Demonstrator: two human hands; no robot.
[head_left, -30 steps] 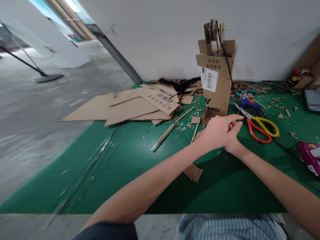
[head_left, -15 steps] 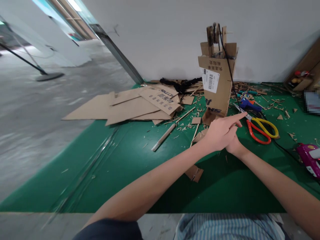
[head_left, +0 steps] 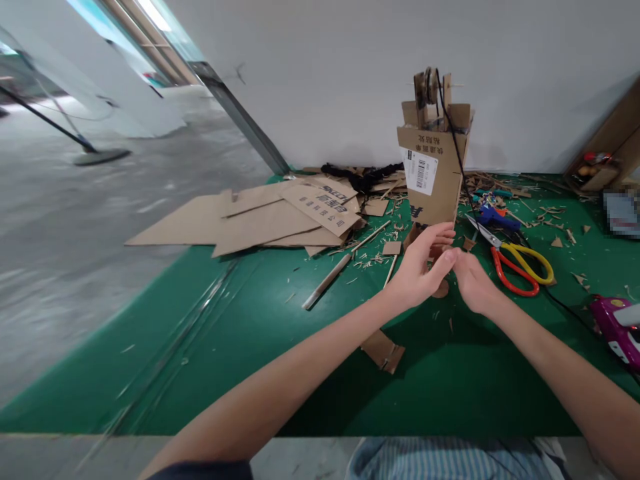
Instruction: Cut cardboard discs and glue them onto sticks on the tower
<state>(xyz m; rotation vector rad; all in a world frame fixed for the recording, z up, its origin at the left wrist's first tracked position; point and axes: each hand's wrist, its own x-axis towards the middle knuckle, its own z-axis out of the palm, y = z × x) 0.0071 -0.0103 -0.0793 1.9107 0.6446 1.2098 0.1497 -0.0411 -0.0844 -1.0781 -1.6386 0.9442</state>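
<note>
In the head view my left hand [head_left: 420, 270] is in front of the cardboard box tower [head_left: 435, 173], fingers stretched and thumb apart. My right hand [head_left: 474, 281] meets its thumb tip, with fingers drawn together; anything inside them is hidden. Just below and between the hands a small rounded brown cardboard piece [head_left: 441, 289] shows on the table. The tower carries a wheel [head_left: 429, 85] between two uprights at its top, and a black cord [head_left: 457, 140] hangs from it. Scissors [head_left: 520, 261] with red and yellow handles lie beside my right hand.
Cardboard sheets [head_left: 270, 217] lie left on the green table [head_left: 240, 373]. A pale stick [head_left: 327, 281] and a folded cardboard scrap [head_left: 384, 351] lie nearer. At right are a purple glue gun [head_left: 613, 323], blue object [head_left: 497, 218] and open box [head_left: 603, 167]. Scraps litter the back.
My left hand has lifted off my right and shifted left, its pointing finger drawn back and fingers spread. The rounded cardboard piece now shows between them. The view has tilted slightly upward.
</note>
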